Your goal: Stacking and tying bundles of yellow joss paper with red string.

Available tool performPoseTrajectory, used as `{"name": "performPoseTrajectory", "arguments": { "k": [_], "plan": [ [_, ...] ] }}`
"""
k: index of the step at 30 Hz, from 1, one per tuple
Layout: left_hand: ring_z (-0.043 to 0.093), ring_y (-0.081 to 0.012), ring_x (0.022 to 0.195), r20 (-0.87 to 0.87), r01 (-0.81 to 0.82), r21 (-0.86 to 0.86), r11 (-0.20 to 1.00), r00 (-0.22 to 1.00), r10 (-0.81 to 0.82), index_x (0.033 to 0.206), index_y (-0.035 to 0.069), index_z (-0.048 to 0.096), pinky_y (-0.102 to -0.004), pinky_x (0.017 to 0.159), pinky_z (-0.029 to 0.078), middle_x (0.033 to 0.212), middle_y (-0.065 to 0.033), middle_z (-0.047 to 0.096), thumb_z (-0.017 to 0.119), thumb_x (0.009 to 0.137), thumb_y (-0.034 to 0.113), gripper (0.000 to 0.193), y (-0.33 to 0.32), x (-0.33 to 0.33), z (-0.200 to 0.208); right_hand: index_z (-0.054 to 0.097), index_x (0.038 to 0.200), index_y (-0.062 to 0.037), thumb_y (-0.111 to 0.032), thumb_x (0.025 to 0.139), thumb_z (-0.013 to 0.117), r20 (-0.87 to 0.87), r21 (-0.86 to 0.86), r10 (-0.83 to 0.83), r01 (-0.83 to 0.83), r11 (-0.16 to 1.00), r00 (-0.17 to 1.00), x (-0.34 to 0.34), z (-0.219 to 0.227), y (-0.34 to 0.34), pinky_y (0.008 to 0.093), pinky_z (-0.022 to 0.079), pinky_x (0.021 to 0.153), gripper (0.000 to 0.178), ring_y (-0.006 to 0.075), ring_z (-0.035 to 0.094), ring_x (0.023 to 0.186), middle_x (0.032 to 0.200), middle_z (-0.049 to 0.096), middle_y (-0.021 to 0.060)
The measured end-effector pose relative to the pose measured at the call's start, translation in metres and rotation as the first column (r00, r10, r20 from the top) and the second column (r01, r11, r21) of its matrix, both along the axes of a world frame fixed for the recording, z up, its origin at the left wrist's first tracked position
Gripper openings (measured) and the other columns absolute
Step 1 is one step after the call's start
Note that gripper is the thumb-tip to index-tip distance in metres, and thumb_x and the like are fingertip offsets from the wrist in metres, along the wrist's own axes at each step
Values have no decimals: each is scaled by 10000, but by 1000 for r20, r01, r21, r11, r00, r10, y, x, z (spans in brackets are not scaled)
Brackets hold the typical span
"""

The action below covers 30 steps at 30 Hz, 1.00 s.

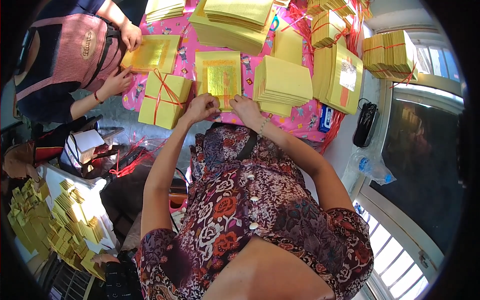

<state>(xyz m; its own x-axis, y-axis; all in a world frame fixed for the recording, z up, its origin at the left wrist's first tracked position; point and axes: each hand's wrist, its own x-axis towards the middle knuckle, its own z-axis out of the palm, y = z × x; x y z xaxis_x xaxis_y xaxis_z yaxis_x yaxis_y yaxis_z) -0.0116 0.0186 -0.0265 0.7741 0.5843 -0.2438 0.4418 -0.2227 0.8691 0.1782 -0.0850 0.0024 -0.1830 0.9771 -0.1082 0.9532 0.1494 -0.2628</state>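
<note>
A yellow paper sheet (218, 60) with a shiny gold foil square in its middle lies on the pink tablecloth in front of me. At its near left corner, my left hand (204, 107) is closed, fingertips pinching the edge. My right hand (245, 109) has its fingers bent together on the near right corner of the same sheet. The near edge looks slightly turned up between the hands. Just left of my left hand stands a thick block of yellow paper (162, 102) tied with red string. Folded yellow sheets (285, 80) are stacked beside my right hand.
A co-worker's hands (120, 82) rest at another foil sheet (152, 52) on the left. Tall yellow paper stacks (232, 30) stand at the back. Tied bundles (390, 52) and red strings (352, 30) lie right, near a black pouch (365, 124) and plastic bottle (372, 167).
</note>
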Motion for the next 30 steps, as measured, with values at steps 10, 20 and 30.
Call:
{"name": "performPoseTrajectory", "arguments": {
  "k": [10, 20, 30],
  "plan": [
    [611, -144, 689, 4, -6, -109, 994, 1000, 7, 809, 44, 631, -287, 626, 487, 756, -56, 614, 788, 676, 105, 215, 3, 0, -8, 577, 869, -55, -189, 723, 681, -44, -72, -5, 2, 997, 999, 3, 3, 3, 355, 534, 669, 223, 263, 616, 848, 867, 572, 97],
    [609, -133, 686, 2, -9, -64, 998, 1000, 9, 845, 37, 625, -281, 628, 492, 758, -49, 618, 819, 637, 116, 295, 4, -3, -16, 572, 843, -56, -165, 777, 599, -68, -84, -2, -3, 996, 998, 3, 1, 4, 373, 532, 661, 130, 274, 626, 821, 852, 574, 106],
    [586, -118, 655, -5, -31, -136, 990, 1000, 30, 820, 40, 633, -271, 610, 481, 719, -39, 612, 751, 719, 91, 164, 2, -2, -9, 552, 891, -48, -128, 773, 589, -20, -25, -6, 6, 1000, 1000, 0, 1, 4, 357, 543, 617, 148, 267, 634, 785, 836, 581, 106]
  ]
}}
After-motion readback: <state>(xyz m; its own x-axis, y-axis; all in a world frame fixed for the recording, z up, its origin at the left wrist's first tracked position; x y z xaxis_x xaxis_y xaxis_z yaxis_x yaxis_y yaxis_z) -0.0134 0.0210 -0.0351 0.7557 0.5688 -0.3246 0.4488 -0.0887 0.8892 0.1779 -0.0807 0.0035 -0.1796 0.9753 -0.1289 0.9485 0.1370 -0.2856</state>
